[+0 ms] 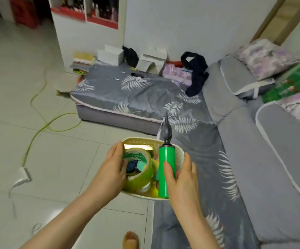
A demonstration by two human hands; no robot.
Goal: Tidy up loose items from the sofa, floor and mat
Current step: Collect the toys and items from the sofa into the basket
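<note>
A cream basket (179, 151) is held up in front of me over the sofa's front edge. My left hand (112, 169) grips its left rim, thumb beside a big roll of yellow-green tape (142, 175) inside. My right hand (183, 175) grips the right rim, with its thumb lying on a green hand pump (165, 162) whose black nozzle sticks out over the far rim. A gold box (138, 147) and other small items lie in the basket, partly hidden.
The grey leaf-print sofa (145, 97) runs ahead and right, with dark clothing (196, 74), small white bits and a black object near its far end. White boxes (109, 53) and books stand by the wall. A yellow cable (43, 126) and white plug lie on the tile floor. Green packs (293, 81) sit at the right.
</note>
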